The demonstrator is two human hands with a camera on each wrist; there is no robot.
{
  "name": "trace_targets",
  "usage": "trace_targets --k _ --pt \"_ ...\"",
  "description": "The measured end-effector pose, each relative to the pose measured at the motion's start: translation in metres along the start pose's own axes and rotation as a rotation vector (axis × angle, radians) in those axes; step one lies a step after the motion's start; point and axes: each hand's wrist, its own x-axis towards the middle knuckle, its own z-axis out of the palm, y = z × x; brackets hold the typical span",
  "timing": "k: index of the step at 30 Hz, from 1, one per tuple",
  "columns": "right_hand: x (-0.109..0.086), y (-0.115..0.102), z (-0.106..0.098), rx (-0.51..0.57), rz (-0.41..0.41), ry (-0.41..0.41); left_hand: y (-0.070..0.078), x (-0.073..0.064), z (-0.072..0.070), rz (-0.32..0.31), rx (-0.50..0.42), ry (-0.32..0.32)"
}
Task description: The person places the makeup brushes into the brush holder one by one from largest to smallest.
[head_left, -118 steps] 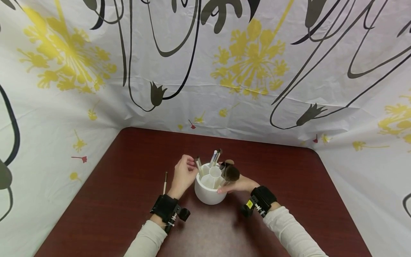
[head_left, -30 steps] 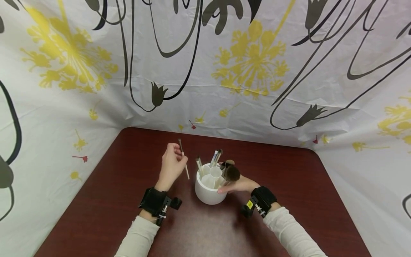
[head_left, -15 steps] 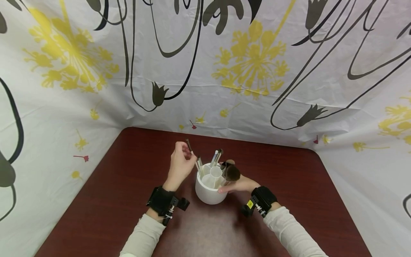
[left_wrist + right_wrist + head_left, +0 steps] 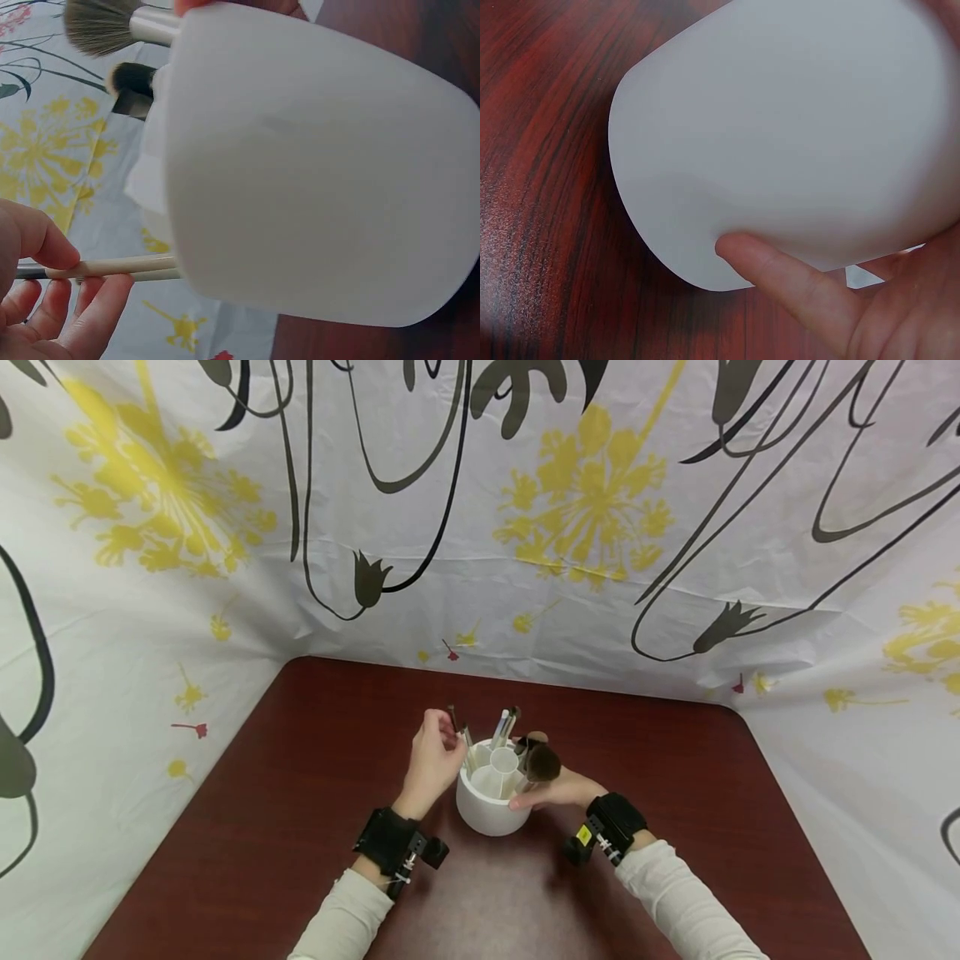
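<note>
A white round brush holder (image 4: 487, 815) with inner compartments stands upright on the table, several makeup brushes in it. My right hand (image 4: 567, 790) grips its right side, the thumb (image 4: 780, 281) lying along the wall in the right wrist view. At the holder's left rim, my left hand (image 4: 435, 762) pinches a slim makeup brush (image 4: 112, 266) with a pale handle. That handle's lower end passes behind the holder's edge in the left wrist view, so its tip is hidden. A big fluffy brush (image 4: 542, 763) leans out on the right, above my right hand.
The dark red wooden table (image 4: 300, 793) surrounds the holder. A white curtain (image 4: 480, 527) with yellow and grey flower prints hangs along its back and sides. Other slim brushes (image 4: 504, 727) stick up at the holder's back.
Earlier my left hand held the brush up, left of the holder; it has since moved right and down to the left rim. My right hand and the holder have stayed in place.
</note>
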Motion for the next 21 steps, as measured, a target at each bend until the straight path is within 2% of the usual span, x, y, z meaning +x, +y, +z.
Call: trace_targets --k 11,16,21 --pt "0.002 0.001 0.001 -0.012 0.005 -0.003 -0.011 -0.013 0.005 -0.057 0.021 -0.026" --pt "0.003 0.0 0.0 -0.035 -0.027 -0.025 -0.013 -0.016 0.005 -0.08 -0.005 -0.055" --pt "0.003 0.0 -0.004 -0.026 -0.102 -0.077 -0.014 -0.017 -0.002 -0.09 0.008 -0.104"
